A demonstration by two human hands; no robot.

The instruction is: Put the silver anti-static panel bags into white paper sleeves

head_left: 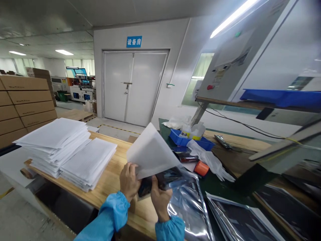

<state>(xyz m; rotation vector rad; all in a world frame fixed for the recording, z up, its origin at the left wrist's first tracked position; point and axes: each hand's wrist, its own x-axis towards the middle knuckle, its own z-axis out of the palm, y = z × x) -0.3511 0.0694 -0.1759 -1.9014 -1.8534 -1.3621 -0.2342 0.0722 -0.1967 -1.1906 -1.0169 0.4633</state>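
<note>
My left hand (129,182), in a blue sleeve, closes on the lower left edge of a white sheet (151,152), perhaps a soft sleeve, that stands tilted above the wooden table. Beside it my right hand (160,197) grips a dark glossy panel (170,177) with clear film, thumb on top. The white sheet hides the far side of the panel, and whether the panel is inside it I cannot tell. Right by my right hand lies shiny silver film (189,209). To the left are two stacks of white sheets, a taller stack (55,134) and a lower stack (89,162).
A blue tray (178,138) with bottles stands behind the right side, near an orange roll (201,168) and a white glove (212,159). More film-covered dark panels (242,217) lie at right. A machine cabinet (225,67) overhangs there. Cardboard boxes (27,100) are stacked at left.
</note>
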